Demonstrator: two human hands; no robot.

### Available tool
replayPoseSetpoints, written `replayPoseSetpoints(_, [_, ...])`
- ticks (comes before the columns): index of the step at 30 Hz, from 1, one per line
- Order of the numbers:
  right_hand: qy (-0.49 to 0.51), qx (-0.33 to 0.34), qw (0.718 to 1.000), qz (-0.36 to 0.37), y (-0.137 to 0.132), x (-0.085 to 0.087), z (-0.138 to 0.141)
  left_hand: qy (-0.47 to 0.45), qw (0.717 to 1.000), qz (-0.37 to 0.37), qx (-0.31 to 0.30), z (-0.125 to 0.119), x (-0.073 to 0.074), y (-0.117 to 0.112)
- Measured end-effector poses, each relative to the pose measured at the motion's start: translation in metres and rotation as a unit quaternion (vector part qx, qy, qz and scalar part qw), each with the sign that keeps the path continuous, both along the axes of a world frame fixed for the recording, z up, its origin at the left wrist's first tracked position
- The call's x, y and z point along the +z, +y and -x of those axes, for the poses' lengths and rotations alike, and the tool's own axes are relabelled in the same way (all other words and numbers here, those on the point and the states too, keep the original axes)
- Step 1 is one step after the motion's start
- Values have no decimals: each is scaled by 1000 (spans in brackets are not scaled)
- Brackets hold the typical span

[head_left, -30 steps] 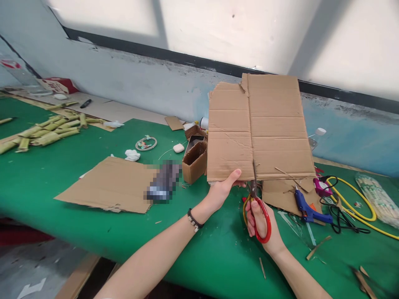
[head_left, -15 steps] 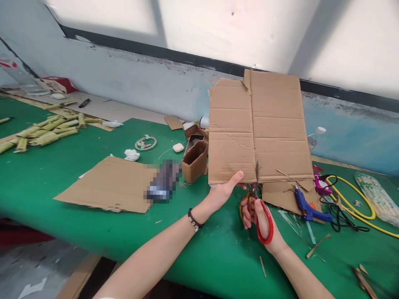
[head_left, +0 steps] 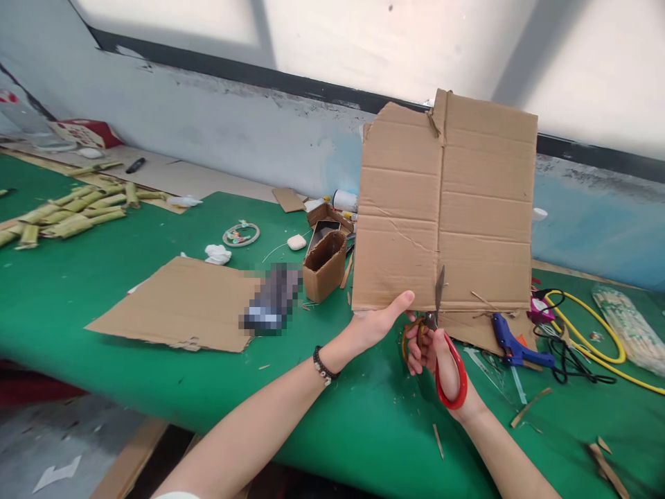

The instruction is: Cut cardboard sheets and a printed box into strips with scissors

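A large creased cardboard sheet (head_left: 397, 229) stands raised over the green table, its lower edge pinched in my left hand (head_left: 382, 322). The thumb lies on the near face; the other fingers are mostly hidden behind. My right hand (head_left: 441, 357) is closed around the scissors (head_left: 451, 378), which have one red and one yellow handle loop. One blade shows in front of the sheet at its bottom edge, close by the vertical crease. The other blade is hidden behind the cardboard.
Left of the hands lie a flat cardboard piece (head_left: 171, 301) and a small open cardboard box (head_left: 325, 270). A blue glue gun (head_left: 514, 343), a yellow cable (head_left: 597, 353) and a bag of sticks (head_left: 626, 322) are on the right. Cut green stalks (head_left: 77, 211) lie far left.
The cardboard sheet has shifted right and slightly up, tilting clockwise, with my left hand on it. The scissors have moved a little right and their handles are spread wider.
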State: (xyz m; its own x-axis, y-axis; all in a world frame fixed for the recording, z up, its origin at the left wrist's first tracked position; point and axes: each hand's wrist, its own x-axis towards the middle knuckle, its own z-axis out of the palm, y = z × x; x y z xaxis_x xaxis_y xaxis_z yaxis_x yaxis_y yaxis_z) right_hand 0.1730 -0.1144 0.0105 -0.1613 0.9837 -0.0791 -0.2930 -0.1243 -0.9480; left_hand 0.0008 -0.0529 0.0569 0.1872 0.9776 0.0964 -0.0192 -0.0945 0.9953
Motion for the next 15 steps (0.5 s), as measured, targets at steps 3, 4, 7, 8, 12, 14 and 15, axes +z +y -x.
replayPoseSetpoints(3, [-14,-12,1000,-4,0,4,0,3,1000,2,2,-1,2,-1])
replayPoseSetpoints(4, [-20,-18,1000,-5,0,5,0,4,1000,4,3,-1,3,-1])
replayPoseSetpoints(7, [-38,-36,999,-4,0,5,-1,5,1000,10,5,-2,3,-1])
replayPoseSetpoints(8, [-44,-42,998,-6,0,4,-2,5,1000,11,3,-2,3,-1])
replayPoseSetpoints(12, [-67,-62,996,-19,-1,2,-2,-11,1000,17,-6,-3,2,-2])
replayPoseSetpoints(14, [-76,-69,994,-23,-2,3,-1,-24,1000,18,-9,-3,2,-3])
replayPoseSetpoints(15, [-81,-72,994,-24,-3,4,-1,-28,999,17,-9,-3,2,-3])
